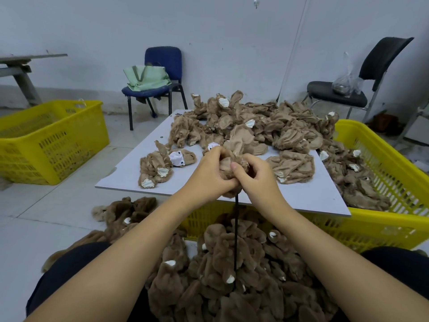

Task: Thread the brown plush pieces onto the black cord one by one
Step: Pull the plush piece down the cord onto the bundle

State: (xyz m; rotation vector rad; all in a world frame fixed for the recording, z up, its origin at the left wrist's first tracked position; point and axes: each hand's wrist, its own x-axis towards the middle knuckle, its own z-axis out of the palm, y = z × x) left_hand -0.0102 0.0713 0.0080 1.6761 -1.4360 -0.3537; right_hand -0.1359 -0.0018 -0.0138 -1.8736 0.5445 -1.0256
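Observation:
My left hand (210, 171) and my right hand (256, 175) both grip one brown plush piece (239, 145) held above the near edge of the white board (130, 180). A black cord (236, 231) hangs straight down from under that piece into a heap of threaded plush pieces (222, 270) between my knees. Its top end is hidden by my fingers and the plush. A big pile of loose brown plush pieces (262, 126) with white patches covers the far half of the board. A smaller clump (157, 167) lies at the board's left.
The board rests on a yellow crate (380, 219) holding more plush at its right side. Another yellow crate (46, 140) stands on the floor at left. A blue chair (162, 66) with a green bag and a black chair (341, 94) stand by the wall.

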